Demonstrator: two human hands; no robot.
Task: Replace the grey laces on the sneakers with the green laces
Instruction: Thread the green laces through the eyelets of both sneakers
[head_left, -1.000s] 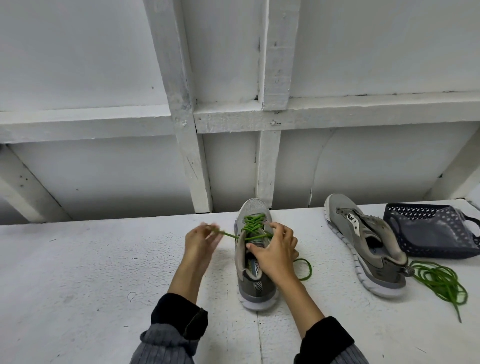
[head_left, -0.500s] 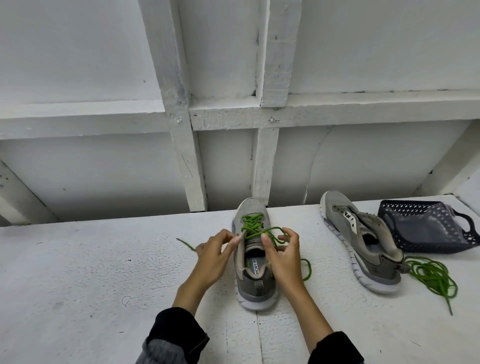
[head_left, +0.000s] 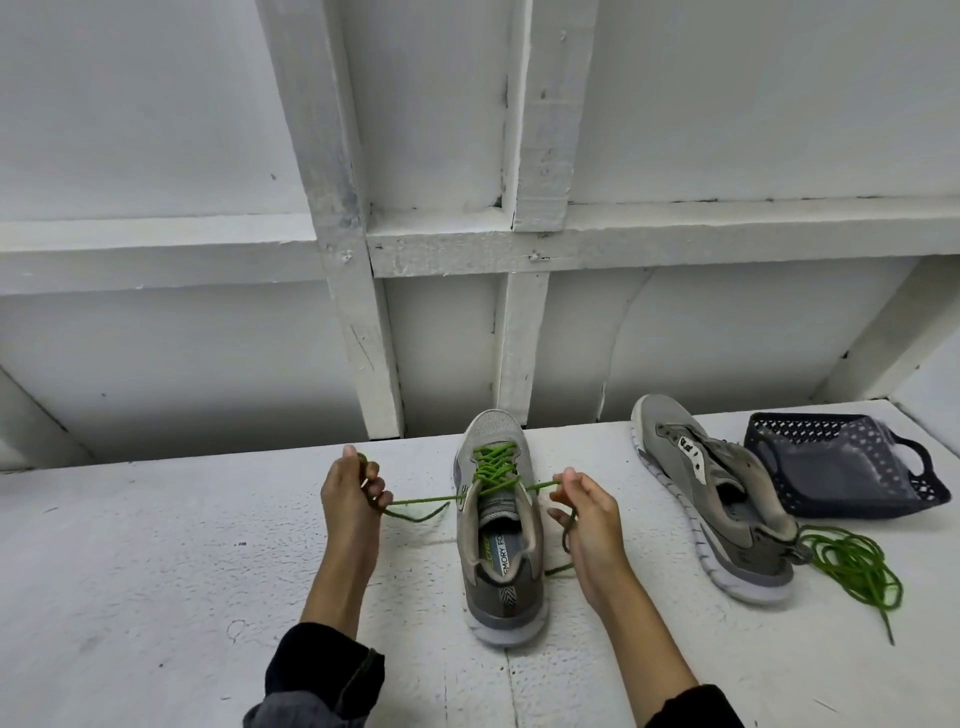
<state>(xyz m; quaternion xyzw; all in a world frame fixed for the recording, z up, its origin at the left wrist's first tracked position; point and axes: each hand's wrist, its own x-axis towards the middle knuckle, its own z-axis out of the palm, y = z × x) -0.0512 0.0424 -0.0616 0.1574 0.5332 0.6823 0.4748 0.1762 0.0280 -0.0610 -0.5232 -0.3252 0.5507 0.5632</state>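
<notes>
while both lace ends are drawn outward: centre sneaker, green lacing nearly complete

item one: grey sneaker (head_left: 498, 525), upright on the white tabletop (head_left: 156, 571), toe to the wall, heel to the person, so the eyelets face up between the hands. green lace (head_left: 491, 470) criss-crosses its upper eyelets; no grey lace is visible in it.

item two: left hand (head_left: 350, 493), fingers curled round the lace's left end, pulled out to the side of the shoe. right hand (head_left: 587, 512), fingers pinching the right end, slack trailing below it. hands well apart, one each side, likely to even and tighten the crossings.

item three: second sneaker (head_left: 711, 499), lying to the right, unlaced, tongue open, apparently awaiting its turn. spare green lace (head_left: 852, 569), loose coil touching its heel, kept within reach.

item four: dark perforated basket (head_left: 841, 462), behind the second sneaker, tipped on its side; contents unclear.

judgement: first shoe near done, second not yet started.
</notes>
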